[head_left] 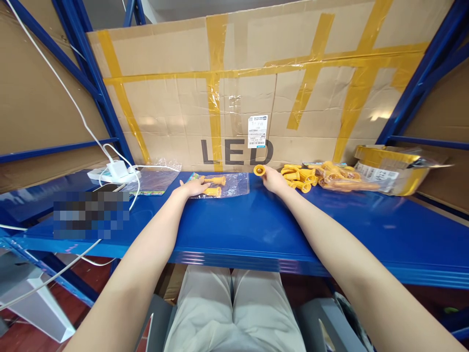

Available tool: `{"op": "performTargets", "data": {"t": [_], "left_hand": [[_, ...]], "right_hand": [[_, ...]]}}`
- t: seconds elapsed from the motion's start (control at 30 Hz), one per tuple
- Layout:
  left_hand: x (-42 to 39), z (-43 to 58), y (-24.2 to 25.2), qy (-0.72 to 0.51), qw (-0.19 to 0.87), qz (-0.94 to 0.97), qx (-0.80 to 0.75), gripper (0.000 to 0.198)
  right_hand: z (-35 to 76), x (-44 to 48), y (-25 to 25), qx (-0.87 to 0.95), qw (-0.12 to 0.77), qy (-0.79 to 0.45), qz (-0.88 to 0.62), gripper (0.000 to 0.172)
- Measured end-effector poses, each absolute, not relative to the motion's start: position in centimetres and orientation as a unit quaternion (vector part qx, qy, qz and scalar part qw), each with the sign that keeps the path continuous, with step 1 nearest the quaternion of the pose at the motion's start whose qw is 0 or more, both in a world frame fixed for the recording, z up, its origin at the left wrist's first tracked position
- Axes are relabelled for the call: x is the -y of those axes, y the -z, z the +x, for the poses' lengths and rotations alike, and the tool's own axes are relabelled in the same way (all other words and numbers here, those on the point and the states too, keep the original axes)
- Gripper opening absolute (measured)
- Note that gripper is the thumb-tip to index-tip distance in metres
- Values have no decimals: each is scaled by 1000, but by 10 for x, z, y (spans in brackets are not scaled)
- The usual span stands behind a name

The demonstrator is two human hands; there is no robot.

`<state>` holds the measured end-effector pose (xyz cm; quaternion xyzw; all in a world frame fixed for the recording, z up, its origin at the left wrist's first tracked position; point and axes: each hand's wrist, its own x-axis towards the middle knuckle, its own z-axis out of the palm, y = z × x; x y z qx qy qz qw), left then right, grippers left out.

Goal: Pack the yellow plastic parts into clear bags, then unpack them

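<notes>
My left hand (193, 187) lies on a clear plastic bag (238, 184), fingers stretched out over its left end. Two yellow horn-shaped pieces (214, 191) are at the bag beside the fingertips; whether they are inside or on top I cannot tell. A little above the shelf, my right hand (274, 181) is closed around another yellow horn-shaped piece (260, 170), its round flared mouth facing me. Just right of that hand lies a loose pile of similar yellow pieces (302, 177).
Bagged yellow pieces (339, 177) and an opened, taped cardboard box (392, 168) sit at the right. On the left are a white power strip (117, 170) with cables, another clear bag (157, 181) and a blurred dark object (91, 210). Tall cardboard (176, 117) backs the blue shelf (234, 225).
</notes>
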<state>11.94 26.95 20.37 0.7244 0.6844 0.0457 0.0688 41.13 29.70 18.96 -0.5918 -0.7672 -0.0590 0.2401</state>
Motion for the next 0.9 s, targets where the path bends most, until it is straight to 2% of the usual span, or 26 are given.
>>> {"op": "performTargets", "data": {"t": [0.2, 0.37, 0.57, 0.73, 0.9], "left_hand": [[-266, 121, -207, -41, 69, 726, -682, 64], [-262, 122, -210, -29, 75, 724, -685, 63], [-265, 121, -208, -29, 86, 720, -688, 61], [-268, 122, -205, -62, 63, 744, -662, 59], [-276, 128, -198, -137, 91, 780, -604, 64]], "right_hand": [[412, -299, -197, 738, 306, 69, -597, 29], [410, -296, -202, 815, 211, 92, -532, 25], [396, -284, -211, 843, 119, 77, -520, 22], [389, -281, -208, 836, 92, 53, -538, 21], [388, -282, -204, 825, 99, 46, -554, 20]]}}
